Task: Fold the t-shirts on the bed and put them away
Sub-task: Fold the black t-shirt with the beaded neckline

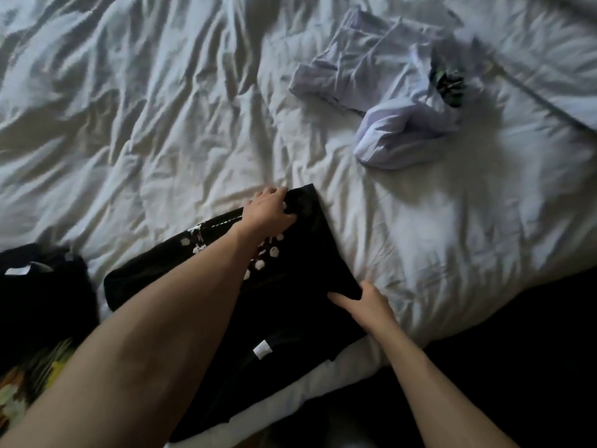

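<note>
A black t-shirt (290,318) with a white print lies partly folded on the bed's near edge. My left hand (268,210) grips its far corner, fingers curled into the cloth. My right hand (365,302) pinches the near right corner of the same folded edge, thumb on top of the fabric. A crumpled lavender t-shirt (387,101) with a dark print lies apart at the far right of the bed. Another black garment (38,299) with a white label sits at the left edge.
The white, wrinkled duvet (145,108) covers the whole bed. A colourful patterned cloth (29,383) shows at the lower left. Dark floor (533,350) lies beyond the bed's near right edge.
</note>
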